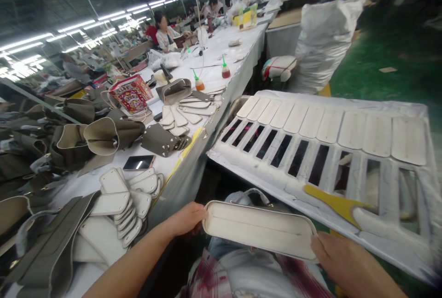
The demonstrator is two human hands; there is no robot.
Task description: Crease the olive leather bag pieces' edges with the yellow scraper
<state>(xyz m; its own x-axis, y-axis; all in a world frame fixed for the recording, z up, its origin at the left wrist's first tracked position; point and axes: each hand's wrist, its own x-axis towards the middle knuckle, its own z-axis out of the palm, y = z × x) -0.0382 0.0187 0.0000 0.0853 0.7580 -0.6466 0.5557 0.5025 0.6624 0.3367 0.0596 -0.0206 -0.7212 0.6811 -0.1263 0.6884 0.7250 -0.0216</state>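
I hold a long off-white oblong panel (258,229) flat over my lap, one hand at each end. My left hand (188,219) grips its left end with fingers curled under. My right hand (340,259) grips the right end. Just beyond it lies a white slotted board (276,176) with a row of similar pale panels (331,125) laid along its far side. A yellow scraper-like tool (333,201) rests on the board's near edge.
A long white worktable (207,70) runs on the left, carrying stacks of pale panels (126,203), olive bag parts (103,137), a phone (138,162), glue bottles (199,82). Other people sit farther along. A large white sack (324,42) stands on the green floor.
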